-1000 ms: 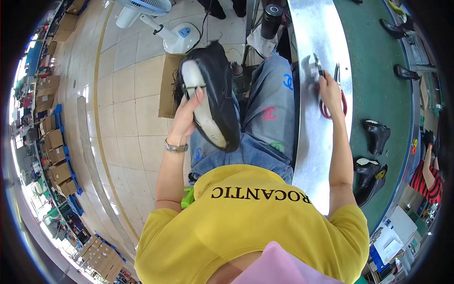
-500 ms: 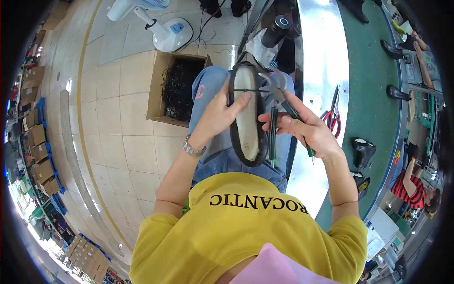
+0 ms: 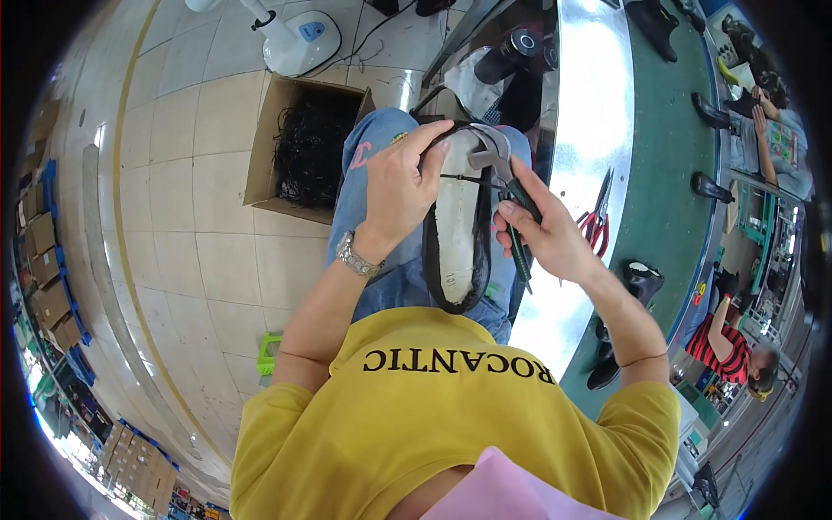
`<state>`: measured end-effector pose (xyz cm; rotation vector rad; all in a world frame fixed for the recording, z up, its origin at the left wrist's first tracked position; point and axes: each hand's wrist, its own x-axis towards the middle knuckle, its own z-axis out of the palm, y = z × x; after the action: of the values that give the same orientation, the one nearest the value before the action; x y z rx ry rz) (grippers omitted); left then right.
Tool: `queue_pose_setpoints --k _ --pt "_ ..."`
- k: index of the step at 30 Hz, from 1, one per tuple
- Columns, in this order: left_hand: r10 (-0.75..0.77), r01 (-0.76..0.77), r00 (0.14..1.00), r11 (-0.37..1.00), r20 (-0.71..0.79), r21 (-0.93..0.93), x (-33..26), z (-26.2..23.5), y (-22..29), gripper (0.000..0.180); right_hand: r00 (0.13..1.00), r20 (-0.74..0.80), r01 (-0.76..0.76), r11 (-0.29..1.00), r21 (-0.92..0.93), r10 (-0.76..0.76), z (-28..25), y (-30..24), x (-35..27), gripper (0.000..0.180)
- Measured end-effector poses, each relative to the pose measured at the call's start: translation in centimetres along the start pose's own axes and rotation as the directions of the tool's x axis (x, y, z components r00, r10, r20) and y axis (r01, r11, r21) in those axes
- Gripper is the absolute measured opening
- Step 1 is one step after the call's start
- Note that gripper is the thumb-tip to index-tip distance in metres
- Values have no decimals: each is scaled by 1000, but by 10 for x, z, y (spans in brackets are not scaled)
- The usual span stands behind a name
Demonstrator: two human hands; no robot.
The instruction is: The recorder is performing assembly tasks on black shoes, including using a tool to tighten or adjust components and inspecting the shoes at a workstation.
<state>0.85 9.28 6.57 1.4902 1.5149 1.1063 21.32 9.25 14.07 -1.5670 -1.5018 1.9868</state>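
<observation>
A black shoe [image 3: 458, 227] lies sole-up over my lap, its pale insole board facing me. My left hand [image 3: 400, 186] grips the shoe's upper edge near the toe, a watch on its wrist. My right hand [image 3: 544, 232] holds metal lasting pliers [image 3: 498, 165], whose jaws bite the black upper at the toe end. Both hands are close together over the shoe, above my jeans.
A shiny metal bench edge [image 3: 579, 130] and a green conveyor belt [image 3: 672, 147] run on my right, with red-handled pliers [image 3: 596, 221] and black shoes [image 3: 637, 282] on them. A cardboard box [image 3: 299, 143] of black laces stands on the tiled floor. Another person [image 3: 737, 351] sits beyond the belt.
My right hand left the bench with the pliers and came to the shoe. The shoe was turned sole-up and drawn closer; the pliers' jaws now bite its toe edge.
</observation>
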Motion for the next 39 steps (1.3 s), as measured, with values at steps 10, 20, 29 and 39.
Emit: queue_pose_setpoints --k 10,20,29,39 --pt "320 -361 932 859 169 363 -2 -6 -18 37 999 33 32 830 -557 -17 -20 -24 -2 57" --pt "404 -446 895 820 190 360 2 -6 -18 43 895 -162 183 673 -717 -415 -3 -56 7 65" --pt "406 -428 903 837 139 342 -1 -2 -23 27 781 -67 334 506 -795 -621 -3 -32 16 68" --pt "260 -260 966 964 -3 47 3 -1 -19 17 742 -75 368 498 -785 -666 -1 -36 24 65"
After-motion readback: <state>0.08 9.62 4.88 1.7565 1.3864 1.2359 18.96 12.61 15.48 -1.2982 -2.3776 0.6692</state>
